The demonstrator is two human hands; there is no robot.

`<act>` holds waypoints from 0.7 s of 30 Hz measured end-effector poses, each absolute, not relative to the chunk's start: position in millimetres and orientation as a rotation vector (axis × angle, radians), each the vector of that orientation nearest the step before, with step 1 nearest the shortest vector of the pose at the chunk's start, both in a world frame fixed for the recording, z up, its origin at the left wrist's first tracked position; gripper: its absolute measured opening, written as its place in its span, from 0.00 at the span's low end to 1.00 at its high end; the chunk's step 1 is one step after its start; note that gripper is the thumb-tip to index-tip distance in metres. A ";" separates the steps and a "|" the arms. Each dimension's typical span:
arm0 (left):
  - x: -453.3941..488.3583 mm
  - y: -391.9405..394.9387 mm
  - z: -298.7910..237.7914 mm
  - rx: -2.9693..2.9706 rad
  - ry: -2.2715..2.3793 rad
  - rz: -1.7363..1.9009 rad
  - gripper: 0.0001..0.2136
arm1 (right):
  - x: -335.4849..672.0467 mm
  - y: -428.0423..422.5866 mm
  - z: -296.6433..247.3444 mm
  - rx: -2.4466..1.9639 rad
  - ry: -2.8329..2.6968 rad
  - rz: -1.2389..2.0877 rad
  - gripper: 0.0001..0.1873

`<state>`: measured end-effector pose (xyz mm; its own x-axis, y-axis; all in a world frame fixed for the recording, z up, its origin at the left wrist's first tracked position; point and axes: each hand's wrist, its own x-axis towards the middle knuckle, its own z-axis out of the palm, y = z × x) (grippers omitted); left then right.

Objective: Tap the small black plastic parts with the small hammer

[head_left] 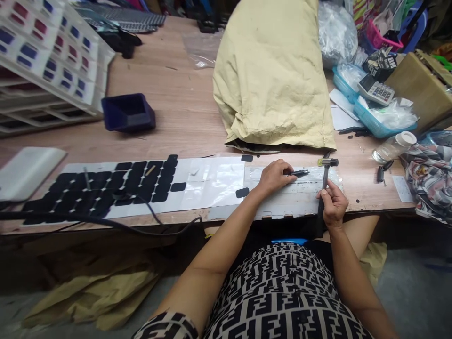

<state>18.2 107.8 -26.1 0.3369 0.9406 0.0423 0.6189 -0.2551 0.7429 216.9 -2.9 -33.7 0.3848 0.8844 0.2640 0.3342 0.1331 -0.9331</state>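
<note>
Yellow and black hammer (325, 177), tan sack (271, 75), black-patterned beige shirt (289, 294)

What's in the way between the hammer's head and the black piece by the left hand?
Nothing visible: just grey board shows between the head of the hammer, held in the right hand, and the black piece by the left hand.

Tan sack (271, 75) blocking reach beyond left hand (277, 177) and right hand (334, 203), hammer (325, 176) obstructing the space between them, tabletop (180, 103) leaving passage between sack and blue bin (129, 113), cable (116, 224) crossing the left near edge, bottle (392, 147) crowding the right.
</note>
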 end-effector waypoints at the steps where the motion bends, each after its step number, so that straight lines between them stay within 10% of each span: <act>1: 17.9 107.8 -30.6 1.945 1.342 0.690 0.07 | 217.3 -2.7 -33.0 -1.450 -1.201 0.579 0.22; 21: 20.9 110.1 -35.5 1.953 1.318 0.732 0.06 | 193.8 -5.4 -9.4 -1.540 -1.599 0.712 0.20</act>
<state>20.9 110.1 -35.5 0.3353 0.9383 0.0850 0.5678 -0.2732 0.7765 193.8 -5.4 -9.4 0.0475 0.9866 0.1562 0.5441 0.1056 -0.8324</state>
